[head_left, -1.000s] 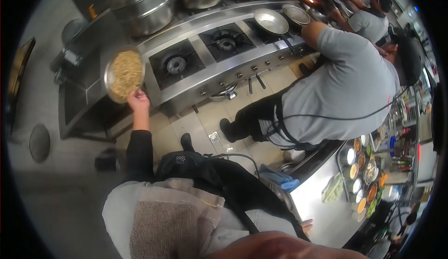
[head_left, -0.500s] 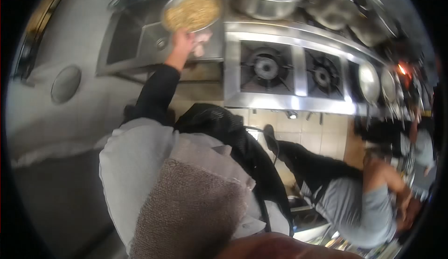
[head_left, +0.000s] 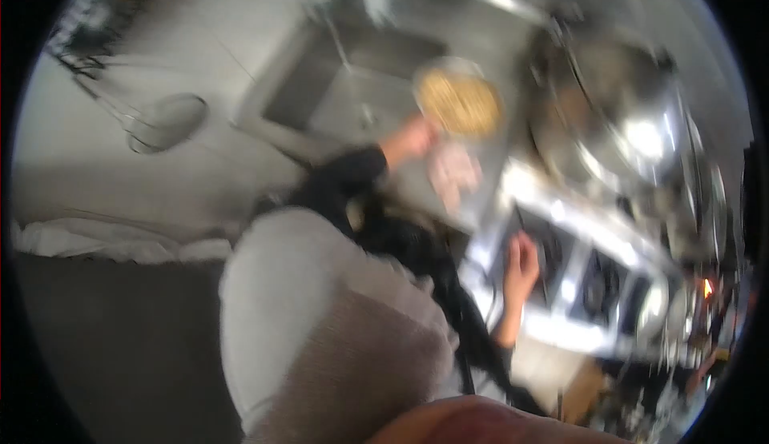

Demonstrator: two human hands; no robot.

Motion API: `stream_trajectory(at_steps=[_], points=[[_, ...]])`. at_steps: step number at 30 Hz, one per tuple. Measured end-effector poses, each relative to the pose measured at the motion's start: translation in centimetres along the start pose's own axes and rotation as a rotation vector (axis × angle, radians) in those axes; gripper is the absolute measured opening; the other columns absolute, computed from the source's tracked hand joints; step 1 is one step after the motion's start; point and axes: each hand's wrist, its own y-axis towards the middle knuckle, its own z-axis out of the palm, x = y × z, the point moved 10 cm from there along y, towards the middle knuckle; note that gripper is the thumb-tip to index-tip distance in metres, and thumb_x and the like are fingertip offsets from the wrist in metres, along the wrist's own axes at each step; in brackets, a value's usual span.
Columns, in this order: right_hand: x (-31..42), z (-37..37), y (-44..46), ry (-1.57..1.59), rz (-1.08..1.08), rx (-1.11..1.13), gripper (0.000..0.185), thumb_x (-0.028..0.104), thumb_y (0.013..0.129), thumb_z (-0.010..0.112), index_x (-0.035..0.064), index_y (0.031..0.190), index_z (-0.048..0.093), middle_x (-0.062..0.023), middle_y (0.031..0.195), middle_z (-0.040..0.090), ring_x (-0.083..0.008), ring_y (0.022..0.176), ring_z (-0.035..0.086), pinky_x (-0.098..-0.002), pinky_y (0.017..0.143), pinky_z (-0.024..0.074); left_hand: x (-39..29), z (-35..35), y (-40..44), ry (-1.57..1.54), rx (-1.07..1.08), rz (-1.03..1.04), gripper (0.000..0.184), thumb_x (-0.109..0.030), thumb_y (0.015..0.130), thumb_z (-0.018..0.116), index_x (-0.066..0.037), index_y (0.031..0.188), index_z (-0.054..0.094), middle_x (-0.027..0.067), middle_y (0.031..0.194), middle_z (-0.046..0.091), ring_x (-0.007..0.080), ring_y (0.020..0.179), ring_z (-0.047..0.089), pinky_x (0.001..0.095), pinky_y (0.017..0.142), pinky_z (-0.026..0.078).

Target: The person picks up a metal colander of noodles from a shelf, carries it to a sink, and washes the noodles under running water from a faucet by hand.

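A round metal bowl (head_left: pixel 424 84) filled with pale yellow, small-piece food (head_left: pixel 463 104) is at the right side of the sink. My left hand (head_left: pixel 415 135) is closed at the near edge of this bowl, fingertips blurred. Right beside that hand lies a crumpled pale pink cloth-like thing (head_left: pixel 454 173) on the metal surface. My right hand (head_left: pixel 521 264) is raised near the stove's left end, fingers loosely bent and somewhat apart, with nothing visible in it.
The steel sink (head_left: pixel 320 108) has a drain in its basin. Large shiny pots (head_left: pixel 617 116) stand behind the stove (head_left: pixel 573 284). A round wire-rimmed strainer (head_left: pixel 170 122) is at left. An orange flame (head_left: pixel 707 288) glows at far right.
The view has swung, so sink and stove sit farther right and tilted. My right hand has come into view. The left hand stays at the bowl. The person at lower right has mostly left view.
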Motion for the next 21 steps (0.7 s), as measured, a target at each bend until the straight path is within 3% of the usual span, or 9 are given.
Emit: stream_trajectory(at_steps=[2, 4, 7, 8, 9, 10, 12, 16, 21], points=[[-4.2, 6.6, 6.0, 0.08, 0.043, 0.099, 0.037, 0.019, 0.094, 0.06, -0.0018, 0.124, 0.055, -0.0047, 0.096, 0.062, -0.0136, 0.084, 0.059, -0.0262, 0.073, 0.0482, -3.0, 1.0, -0.8, 0.071, 0.161, -0.02, 0.029, -0.044, 0.089, 0.063, -0.016, 0.094, 0.06, -0.0041, 0.069, 0.056, 0.0112, 0.054, 0.051, 0.0265, 0.05, 0.043], [-3.8, 11.4, 10.5, 0.109, 0.141, 0.142, 0.047, 0.022, 0.093, 0.061, -0.0043, 0.131, 0.048, -0.0073, 0.101, 0.062, -0.015, 0.084, 0.06, -0.0263, 0.065, 0.0489, -6.1, -2.0, -1.8, 0.293, -0.092, -0.176, 0.046, -0.06, 0.085, 0.06, -0.017, 0.101, 0.056, -0.0024, 0.065, 0.051, 0.0101, 0.051, 0.045, 0.0261, 0.048, 0.039], [-6.7, 15.4, 18.6, 0.191, 0.324, 0.049, 0.07, 0.038, 0.089, 0.064, -0.0014, 0.139, 0.036, -0.0153, 0.116, 0.056, -0.0229, 0.087, 0.062, -0.0298, 0.066, 0.0502, -12.3, -9.7, 5.1, 0.291, -0.164, -0.204, 0.052, -0.063, 0.085, 0.056, -0.015, 0.105, 0.057, -0.0005, 0.071, 0.054, 0.0112, 0.051, 0.046, 0.0281, 0.049, 0.042], [-6.8, 16.7, 20.8, 0.204, 0.351, 0.102, 0.068, 0.04, 0.089, 0.064, 0.0, 0.138, 0.039, -0.0142, 0.115, 0.057, -0.0248, 0.088, 0.062, -0.0312, 0.069, 0.051, -16.0, -12.2, 7.9, 0.437, -0.117, -0.064, 0.058, -0.057, 0.088, 0.056, -0.011, 0.123, 0.054, 0.0019, 0.083, 0.057, 0.0114, 0.057, 0.049, 0.0286, 0.055, 0.045], [-5.0, 18.4, 20.6, 0.301, 0.384, 0.141, 0.064, 0.04, 0.089, 0.062, 0.0025, 0.137, 0.043, -0.0128, 0.112, 0.057, -0.0231, 0.086, 0.062, -0.0312, 0.067, 0.0504, -22.8, -10.9, 5.0, 0.489, 0.054, 0.358, 0.054, -0.044, 0.092, 0.056, -0.01, 0.134, 0.05, 0.0057, 0.093, 0.058, 0.0146, 0.069, 0.054, 0.0324, 0.062, 0.048], [-8.0, 18.0, 21.5, 0.252, 0.386, 0.146, 0.045, 0.035, 0.089, 0.06, 0.0035, 0.118, 0.049, -0.0097, 0.098, 0.056, -0.0179, 0.075, 0.057, -0.0299, 0.061, 0.0478, -26.6, -11.1, 5.2, 0.539, 0.04, 0.389, 0.057, -0.04, 0.09, 0.058, -0.007, 0.135, 0.047, 0.0084, 0.1, 0.058, 0.0183, 0.078, 0.055, 0.0346, 0.068, 0.048], [-7.7, 17.9, 22.0, 0.154, 0.387, 0.094, 0.019, 0.022, 0.086, 0.06, 0.0061, 0.088, 0.05, -0.0051, 0.077, 0.054, -0.0113, 0.06, 0.05, -0.0279, 0.049, 0.0432, -31.1, -12.6, 7.7, 0.666, -0.287, 0.143, 0.065, -0.032, 0.086, 0.063, -0.002, 0.138, 0.04, 0.014, 0.113, 0.056, 0.0256, 0.095, 0.056, 0.0392, 0.08, 0.048], [-5.7, 19.8, 21.8, 0.139, 0.588, 0.006, 0.023, 0.015, 0.086, 0.056, 0.0022, 0.104, 0.05, -0.0056, 0.078, 0.053, -0.0136, 0.062, 0.055, -0.026, 0.05, 0.053, -31.8, -23.4, 19.3, 0.822, -0.609, 0.113, 0.071, -0.038, 0.078, 0.07, 0.002, 0.131, 0.044, 0.0176, 0.118, 0.059, 0.0273, 0.106, 0.058, 0.0392, 0.083, 0.048], [2.3, 23.3, 24.4, -0.065, 0.41, 0.028, 0.027, 0.018, 0.088, 0.057, 0.0014, 0.107, 0.05, -0.0025, 0.07, 0.052, -0.0112, 0.055, 0.053, -0.0248, 0.047, 0.0489, -31.2, -16.2, 20.4, 0.403, -0.162, 0.084, 0.051, -0.041, 0.089, 0.057, -0.001, 0.119, 0.057, 0.0151, 0.122, 0.062, 0.0252, 0.114, 0.058, 0.0343, 0.092, 0.046]])
